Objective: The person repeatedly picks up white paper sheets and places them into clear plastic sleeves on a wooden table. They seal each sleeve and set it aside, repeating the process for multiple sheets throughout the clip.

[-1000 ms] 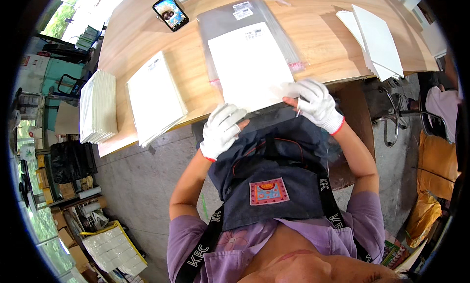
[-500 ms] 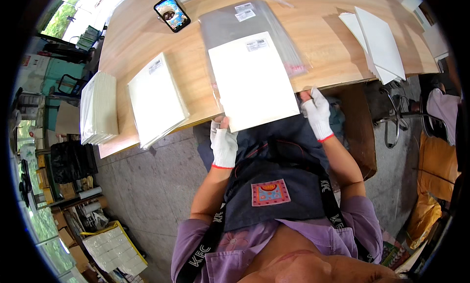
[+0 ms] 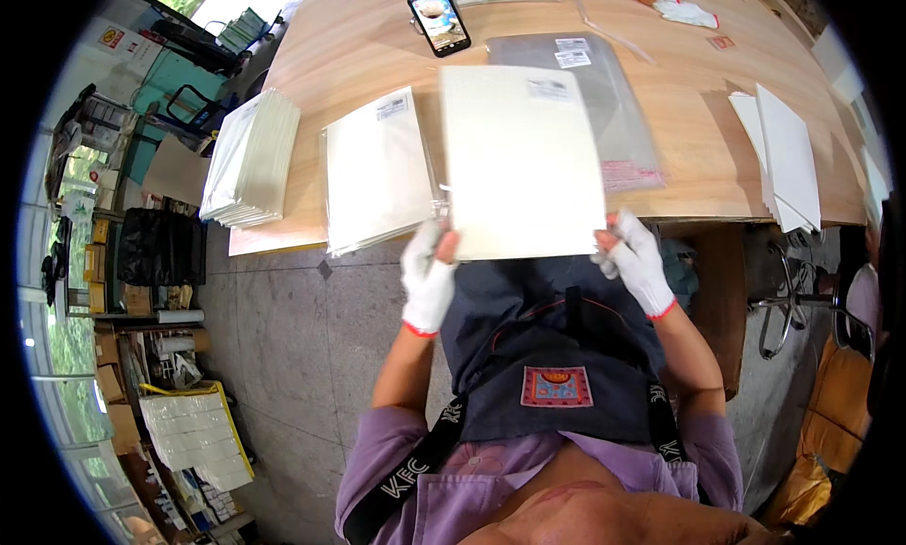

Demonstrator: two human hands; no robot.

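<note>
We see the left hand point(image 3: 427, 279), in a white glove, closed on the lower left corner of a white sheet pack point(image 3: 522, 160), and the right hand point(image 3: 634, 259), gloved likewise, closed on its lower right corner. Between the 2 hands the pack is held flat over the near edge of the wooden worktop point(image 3: 359, 50), its far end overlapping a clear plastic bag point(image 3: 604, 101) that lies on the wood. Just left of the pack lies a bagged white stack point(image 3: 377, 172), and further left a thicker pile of white sheets point(image 3: 250, 158). A phone point(image 3: 439, 19) lies beyond, screen up. At the right, 2 folded white sheets point(image 3: 783, 158) overhang the worktop edge.
</note>
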